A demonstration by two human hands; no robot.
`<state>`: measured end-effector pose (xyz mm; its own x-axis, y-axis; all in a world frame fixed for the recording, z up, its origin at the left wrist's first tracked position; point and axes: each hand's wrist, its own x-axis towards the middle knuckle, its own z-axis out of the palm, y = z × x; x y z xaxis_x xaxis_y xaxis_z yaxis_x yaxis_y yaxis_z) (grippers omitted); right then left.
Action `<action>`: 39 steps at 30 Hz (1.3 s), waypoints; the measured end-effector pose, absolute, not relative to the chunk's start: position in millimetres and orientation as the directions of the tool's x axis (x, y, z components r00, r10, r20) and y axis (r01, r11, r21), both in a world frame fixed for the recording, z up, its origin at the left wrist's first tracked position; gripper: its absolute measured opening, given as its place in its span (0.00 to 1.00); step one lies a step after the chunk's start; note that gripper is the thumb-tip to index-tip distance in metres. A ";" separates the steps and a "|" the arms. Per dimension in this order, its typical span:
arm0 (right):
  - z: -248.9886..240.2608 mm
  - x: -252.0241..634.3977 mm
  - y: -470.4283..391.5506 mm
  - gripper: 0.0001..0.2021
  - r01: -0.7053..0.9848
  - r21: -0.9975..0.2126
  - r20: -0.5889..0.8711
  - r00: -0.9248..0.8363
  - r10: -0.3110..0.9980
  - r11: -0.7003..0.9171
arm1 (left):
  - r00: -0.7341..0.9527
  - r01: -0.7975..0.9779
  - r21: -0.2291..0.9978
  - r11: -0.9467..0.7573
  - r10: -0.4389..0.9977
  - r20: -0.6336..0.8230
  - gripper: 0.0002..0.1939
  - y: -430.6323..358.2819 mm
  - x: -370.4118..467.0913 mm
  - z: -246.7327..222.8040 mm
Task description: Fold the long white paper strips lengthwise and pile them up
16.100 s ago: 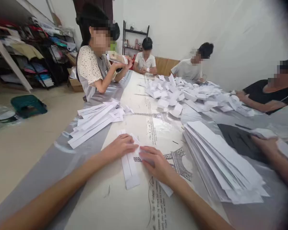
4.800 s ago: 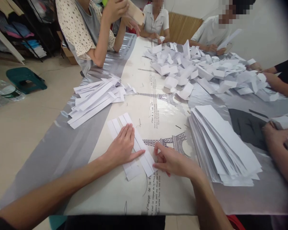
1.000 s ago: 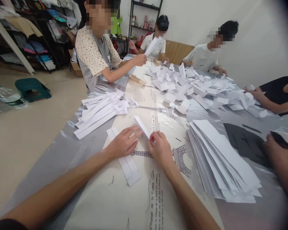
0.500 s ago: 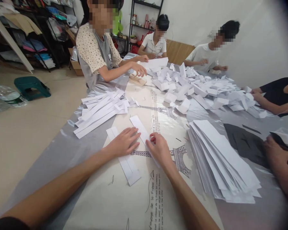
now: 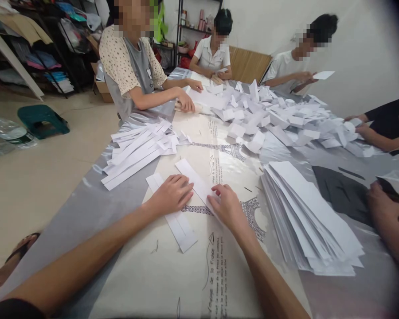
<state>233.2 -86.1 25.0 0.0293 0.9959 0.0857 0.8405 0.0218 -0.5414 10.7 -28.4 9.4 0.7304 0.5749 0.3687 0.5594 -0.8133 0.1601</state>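
My left hand (image 5: 173,193) lies over a creased white paper strip (image 5: 182,235), palm down with its fingers stretched. Its fingertips reach the near side of a second white paper strip (image 5: 193,178), which slants across the table to the right. At that strip's right edge rests my right hand (image 5: 228,204), thumb and forefinger apart and the other fingers curled. The strip's lower end is hidden beneath this hand. Both strips lie on a pale tablecloth (image 5: 146,274) printed with towers and writing.
Left of my hands is a pile of folded strips (image 5: 139,153); on the right stands a fanned stack of white paper (image 5: 306,212). A heap of folded paper pieces (image 5: 262,117) covers the far table. Several co-workers sit around, one pressing a wooden block (image 5: 182,106) on paper.
My right hand has shifted slightly right, its thumb and forefinger spreading. My left hand has hardly moved. The co-worker at left now presses the wooden block; the one at far right holds up paper.
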 end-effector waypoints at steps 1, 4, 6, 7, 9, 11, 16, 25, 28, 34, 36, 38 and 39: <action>25.4 238.3 -84.7 0.07 0.832 -0.554 0.082 0.007 0.997 0.040 | 0.732 0.553 0.164 -0.817 0.571 0.373 0.14 -27.8 10.3 8.6; 26.2 248.5 -81.4 0.08 0.803 -0.584 0.081 -0.083 0.993 0.115 | 0.729 0.534 0.181 -0.826 0.558 0.396 0.14 -25.1 7.8 6.3; 26.4 249.4 -81.2 0.11 0.789 -0.593 0.093 -0.132 0.987 0.162 | 0.718 0.532 0.191 -0.825 0.560 0.413 0.14 -22.8 5.4 4.7; 26.6 248.6 -81.7 0.12 0.783 -0.595 0.101 -0.153 0.983 0.183 | 0.711 0.534 0.197 -0.822 0.563 0.421 0.14 -21.6 4.1 3.8; 26.9 245.8 -83.3 0.15 0.770 -0.595 0.118 -0.198 0.973 0.229 | 0.700 0.537 0.209 -0.817 0.570 0.431 0.15 -19.3 1.8 2.0; 27.1 243.5 -84.9 0.18 0.756 -0.591 0.129 -0.256 0.958 0.281 | 0.689 0.539 0.217 -0.814 0.575 0.441 0.15 -17.7 0.3 0.4; 28.0 242.3 -89.3 0.22 0.718 -0.564 0.140 -0.403 0.905 0.407 | 0.672 0.547 0.213 -0.809 0.577 0.465 0.16 -16.9 0.0 0.1; 46.2 235.8 -106.1 0.36 0.732 -0.564 -0.059 -0.498 0.865 0.383 | 0.689 0.542 0.249 -0.803 0.594 0.415 0.14 -18.7 0.3 6.8; 41.3 234.2 -107.6 0.35 0.735 -0.540 -0.062 -0.520 0.852 0.410 | 0.652 0.583 0.284 -0.761 0.647 0.395 0.12 -20.6 0.2 6.7; 27.2 228.2 -110.6 0.33 0.780 -0.439 -0.018 -0.505 0.863 0.447 | 0.653 0.603 0.233 -0.763 0.640 0.404 0.18 -22.8 0.4 5.1; 25.5 226.4 -111.5 0.32 0.789 -0.419 -0.016 -0.502 0.865 0.450 | 0.700 0.573 0.183 -0.799 0.593 0.398 0.17 -21.6 0.3 3.7; 23.9 225.6 -111.9 0.32 0.788 -0.412 0.000 -0.501 0.865 0.457 | 0.724 0.565 0.165 -0.808 0.582 0.371 0.18 -20.1 0.2 2.6; 23.0 225.6 -112.1 0.32 0.786 -0.411 0.012 -0.502 0.865 0.462 | 0.730 0.566 0.162 -0.808 0.583 0.357 0.18 -19.6 0.3 2.4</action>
<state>225.6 -112.1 23.0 -0.5019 0.8648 0.0122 0.7860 0.4619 -0.4109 0.3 -19.6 2.4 0.7301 0.5828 0.3567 0.5659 -0.8083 0.1622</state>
